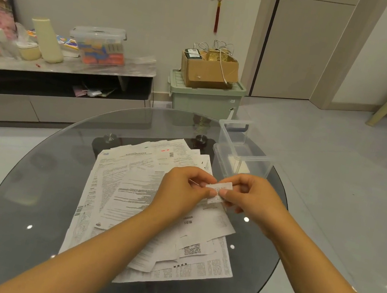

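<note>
- The small paper slip (219, 188) is white and narrow, with fine dark print too small to read.
- It is held off the table, roughly level, with its right end a little higher.
- The left hand (184, 191) pinches its left end and the right hand (252, 200) pinches its right end; both thumbs press the near face.
- It sits over the right side of the pile of papers (131, 200), towards the far edge.
</note>
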### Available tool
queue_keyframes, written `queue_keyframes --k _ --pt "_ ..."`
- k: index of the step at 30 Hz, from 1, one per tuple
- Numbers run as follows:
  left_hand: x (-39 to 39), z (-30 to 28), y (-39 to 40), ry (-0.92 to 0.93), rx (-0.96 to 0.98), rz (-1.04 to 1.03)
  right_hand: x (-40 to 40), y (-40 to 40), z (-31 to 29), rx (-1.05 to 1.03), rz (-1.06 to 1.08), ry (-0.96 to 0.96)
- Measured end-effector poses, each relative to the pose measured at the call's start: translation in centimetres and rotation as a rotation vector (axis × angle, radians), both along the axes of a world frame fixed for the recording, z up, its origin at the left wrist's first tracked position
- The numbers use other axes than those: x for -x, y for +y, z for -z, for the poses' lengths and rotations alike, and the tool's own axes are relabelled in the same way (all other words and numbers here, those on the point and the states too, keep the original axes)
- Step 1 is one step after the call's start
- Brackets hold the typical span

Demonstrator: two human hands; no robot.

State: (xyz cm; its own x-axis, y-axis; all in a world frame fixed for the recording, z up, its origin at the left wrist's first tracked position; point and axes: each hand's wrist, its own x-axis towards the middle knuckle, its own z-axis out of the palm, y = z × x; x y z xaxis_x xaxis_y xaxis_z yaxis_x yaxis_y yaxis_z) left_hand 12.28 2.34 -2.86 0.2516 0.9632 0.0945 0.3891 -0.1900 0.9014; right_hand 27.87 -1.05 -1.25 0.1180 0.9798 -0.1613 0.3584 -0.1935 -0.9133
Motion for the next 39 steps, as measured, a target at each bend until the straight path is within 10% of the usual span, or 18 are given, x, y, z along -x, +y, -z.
queue_keyframes --k 16,39 --pt "-5.6 2.0 1.1 0.220 0.020 0.007 -3.7 1.7 3.2 -0.023 0.077 -0.523" --pt "-5.2 1.0 1.5 0.559 0.024 0.234 -2.7 1.2 4.7 -0.033 0.003 -0.665"
